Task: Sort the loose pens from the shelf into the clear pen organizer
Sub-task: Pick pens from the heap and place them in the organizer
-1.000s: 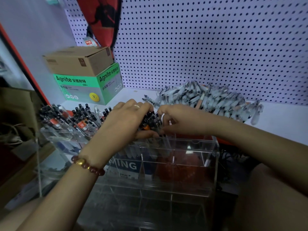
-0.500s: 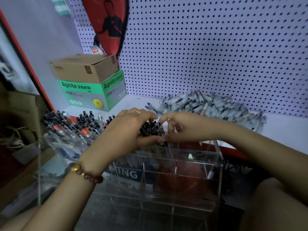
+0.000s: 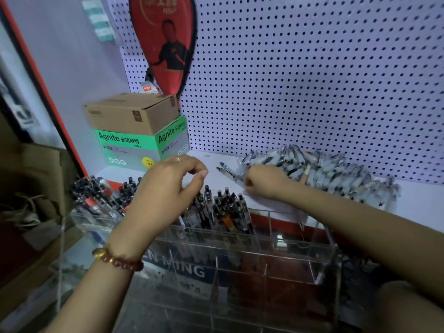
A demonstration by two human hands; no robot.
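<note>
Pens (image 3: 319, 169), glossy and slim, seem gripped by curled right hand (image 3: 262, 181); left hand (image 3: 165, 186) hangs slack, empty, over clear organizer (image 3: 288, 251).

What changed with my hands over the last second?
Both hands let go of the pens standing in the clear organizer. The right hand moved away to the loose pen pile; the left hand hovers over the organizer, holding nothing. Pile and organizer stayed put.
</note>
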